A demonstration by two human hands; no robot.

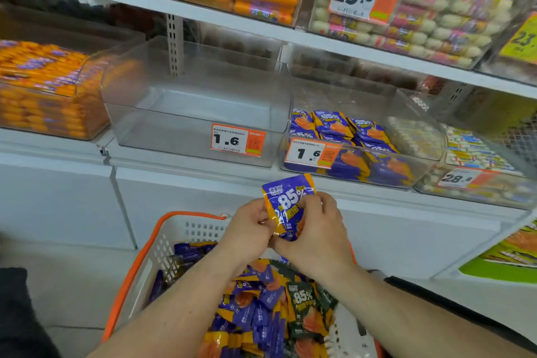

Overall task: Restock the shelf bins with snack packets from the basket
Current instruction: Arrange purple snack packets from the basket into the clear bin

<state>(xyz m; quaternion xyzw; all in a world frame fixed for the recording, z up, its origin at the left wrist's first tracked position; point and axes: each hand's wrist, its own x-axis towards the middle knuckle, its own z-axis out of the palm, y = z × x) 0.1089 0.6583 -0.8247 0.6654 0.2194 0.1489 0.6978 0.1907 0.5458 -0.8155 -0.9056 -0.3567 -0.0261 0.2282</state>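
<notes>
Both forearms reach over white orange-rimmed plastic basket; left hand and right hand pinch purple-orange foil snack packet upright, probably checking label against half-filled clear bin.

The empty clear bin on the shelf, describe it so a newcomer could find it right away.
Look at the lower white shelf above the orange-rimmed basket. The empty clear bin sits mid-shelf with a 1.6 price tag. Unlike the orange-packet bin to its left and purple-packet bin to its right, it holds nothing.
</notes>
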